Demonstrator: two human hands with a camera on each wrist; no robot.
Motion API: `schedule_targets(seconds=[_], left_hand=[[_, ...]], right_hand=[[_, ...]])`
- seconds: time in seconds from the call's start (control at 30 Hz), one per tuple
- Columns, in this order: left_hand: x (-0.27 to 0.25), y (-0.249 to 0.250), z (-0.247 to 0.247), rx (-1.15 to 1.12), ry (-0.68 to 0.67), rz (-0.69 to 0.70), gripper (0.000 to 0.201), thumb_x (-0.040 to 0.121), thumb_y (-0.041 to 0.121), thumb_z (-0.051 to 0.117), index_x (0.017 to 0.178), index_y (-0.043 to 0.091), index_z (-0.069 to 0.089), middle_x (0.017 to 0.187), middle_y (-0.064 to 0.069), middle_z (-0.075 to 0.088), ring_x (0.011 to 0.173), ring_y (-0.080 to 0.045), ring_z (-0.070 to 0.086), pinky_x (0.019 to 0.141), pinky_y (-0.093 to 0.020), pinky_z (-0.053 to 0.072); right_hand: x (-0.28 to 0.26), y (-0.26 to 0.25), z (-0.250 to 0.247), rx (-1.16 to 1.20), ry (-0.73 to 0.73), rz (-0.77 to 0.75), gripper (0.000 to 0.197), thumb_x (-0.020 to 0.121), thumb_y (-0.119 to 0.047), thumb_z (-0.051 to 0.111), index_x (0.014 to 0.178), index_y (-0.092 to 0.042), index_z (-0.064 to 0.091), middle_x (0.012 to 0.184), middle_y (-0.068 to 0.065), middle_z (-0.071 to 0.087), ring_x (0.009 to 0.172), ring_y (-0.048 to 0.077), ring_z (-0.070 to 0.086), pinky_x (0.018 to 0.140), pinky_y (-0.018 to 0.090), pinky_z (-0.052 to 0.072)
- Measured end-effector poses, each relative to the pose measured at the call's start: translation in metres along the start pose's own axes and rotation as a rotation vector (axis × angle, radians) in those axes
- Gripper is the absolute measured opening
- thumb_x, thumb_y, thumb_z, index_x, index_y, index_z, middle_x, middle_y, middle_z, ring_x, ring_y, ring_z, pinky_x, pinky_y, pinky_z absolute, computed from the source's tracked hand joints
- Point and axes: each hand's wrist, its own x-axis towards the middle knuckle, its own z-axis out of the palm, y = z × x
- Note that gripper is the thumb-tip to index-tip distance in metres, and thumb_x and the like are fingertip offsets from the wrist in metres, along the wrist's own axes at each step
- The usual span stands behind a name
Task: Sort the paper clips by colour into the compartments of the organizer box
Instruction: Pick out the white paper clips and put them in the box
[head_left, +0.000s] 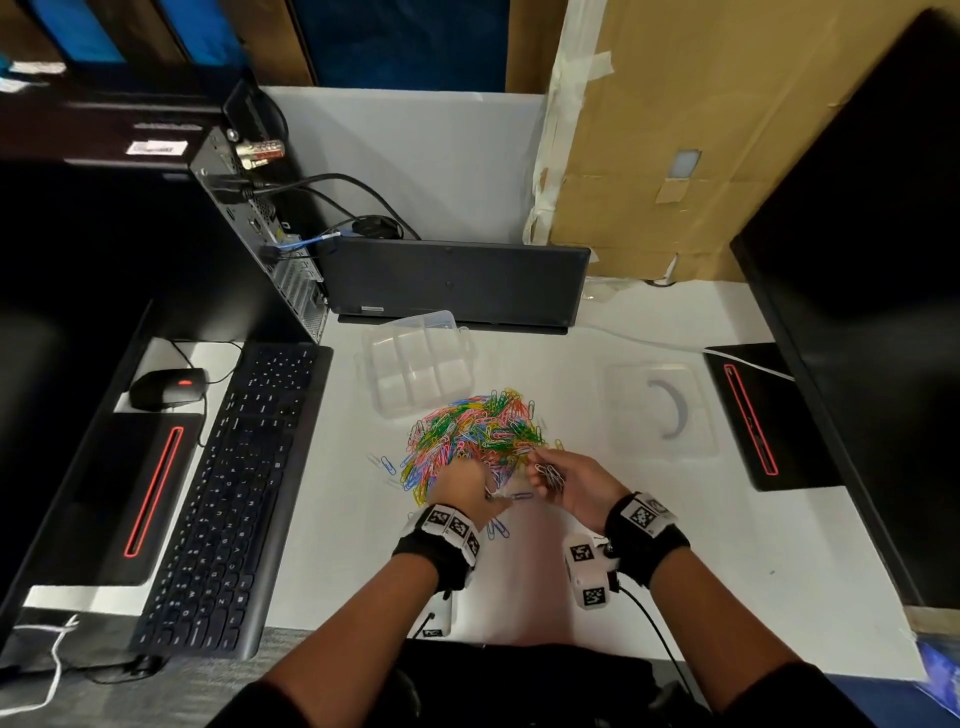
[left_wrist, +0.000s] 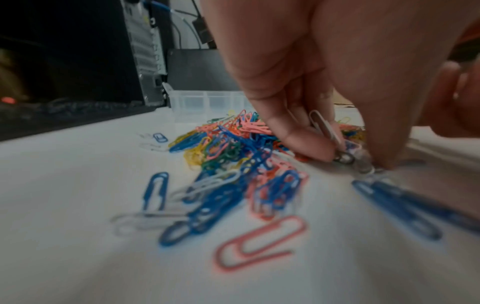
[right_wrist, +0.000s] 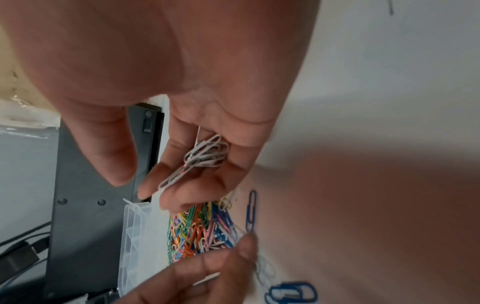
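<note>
- Paper clips (head_left: 475, 434) of many colours lie in a loose heap on the white surface (head_left: 701, 545), just in front of the organizer box (head_left: 415, 366), on the side nearer the person.
- The organizer box is clear plastic with its lid open behind it; I can make out no clips in its compartments.
- The left hand (head_left: 467, 491) reaches down at the edge of the heap farthest from the organizer box, fingertips (left_wrist: 311, 148) pinching white paper clips (left_wrist: 326, 127) against the surface.
- The right hand (head_left: 571, 480) is held beside the left, also on the heap's side away from the organizer box, palm turned up, its fingers curled round a small bunch of white clips (right_wrist: 205, 157).
- A few blue clips (head_left: 498, 527) lie apart from the heap, farther from the organizer box, by the left wrist.
- A black keyboard (head_left: 234, 493) sits left of the organizer box; a dark laptop (head_left: 452, 280) stands just behind it.
</note>
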Motion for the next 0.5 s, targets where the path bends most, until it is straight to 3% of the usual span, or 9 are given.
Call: schedule_targets(seconds=[0.07, 0.17, 0.23, 0.3, 0.37, 0.4, 0.5], left_hand=[[0.001, 0.004, -0.001, 0.014, 0.012, 0.004, 0.020, 0.084, 0.037, 0.067, 0.081, 0.018, 0.072, 0.081, 0.000, 0.071, 0.079, -0.017, 0.066, 0.076, -0.033, 0.058], [0.003, 0.005, -0.005, 0.030, -0.014, 0.024, 0.021, 0.089, 0.027, 0.060, 0.085, 0.010, 0.073, 0.089, -0.007, 0.072, 0.086, -0.023, 0.067, 0.081, -0.035, 0.056], [0.005, 0.000, -0.007, -0.022, -0.020, 0.018, 0.020, 0.089, 0.025, 0.062, 0.085, 0.008, 0.073, 0.089, -0.007, 0.073, 0.086, -0.022, 0.068, 0.082, -0.034, 0.056], [0.006, -0.008, -0.010, -0.098, -0.001, -0.002, 0.016, 0.088, 0.025, 0.066, 0.085, 0.012, 0.074, 0.089, -0.003, 0.073, 0.084, -0.017, 0.067, 0.081, -0.028, 0.054], [0.005, -0.015, -0.015, -0.173, 0.028, -0.012, 0.014, 0.085, 0.025, 0.070, 0.085, 0.013, 0.076, 0.087, 0.001, 0.073, 0.077, -0.011, 0.064, 0.075, -0.022, 0.051], [0.005, -0.018, -0.018, -0.211, 0.031, -0.004, 0.012, 0.084, 0.023, 0.072, 0.085, 0.013, 0.077, 0.085, 0.001, 0.073, 0.073, -0.010, 0.063, 0.074, -0.022, 0.052], [0.000, -0.026, -0.023, -0.351, 0.048, 0.032, 0.003, 0.080, 0.013, 0.075, 0.078, 0.013, 0.077, 0.079, -0.001, 0.074, 0.066, -0.009, 0.063, 0.066, -0.022, 0.053]], right_hand=[[0.002, 0.002, -0.001, -0.107, 0.095, -0.041, 0.012, 0.092, -0.018, 0.064, 0.094, -0.007, 0.067, 0.075, 0.003, 0.061, 0.062, 0.013, 0.054, 0.055, 0.022, 0.047], [0.006, 0.006, -0.010, -0.308, 0.312, -0.125, 0.011, 0.087, -0.014, 0.072, 0.090, -0.002, 0.073, 0.062, 0.001, 0.054, 0.054, 0.013, 0.045, 0.048, 0.021, 0.039], [0.007, 0.005, -0.016, -0.546, 0.357, -0.201, 0.007, 0.085, -0.013, 0.074, 0.086, -0.008, 0.077, 0.056, -0.006, 0.056, 0.054, 0.013, 0.046, 0.050, 0.020, 0.039], [0.006, 0.004, -0.017, -0.863, 0.350, -0.281, 0.002, 0.082, -0.019, 0.076, 0.082, -0.019, 0.079, 0.066, -0.015, 0.065, 0.063, 0.001, 0.056, 0.060, 0.011, 0.041], [0.005, 0.005, -0.012, -1.064, 0.321, -0.322, 0.005, 0.081, -0.020, 0.076, 0.085, -0.019, 0.079, 0.078, -0.015, 0.068, 0.074, -0.007, 0.057, 0.065, -0.001, 0.037], [0.006, 0.005, -0.008, -1.102, 0.306, -0.317, 0.006, 0.083, -0.019, 0.075, 0.087, -0.018, 0.079, 0.078, -0.013, 0.068, 0.072, -0.007, 0.057, 0.066, -0.002, 0.037], [0.008, 0.006, 0.004, -0.979, 0.251, -0.286, 0.021, 0.084, -0.003, 0.066, 0.077, -0.020, 0.076, 0.074, 0.001, 0.074, 0.059, 0.002, 0.064, 0.069, 0.016, 0.050]])
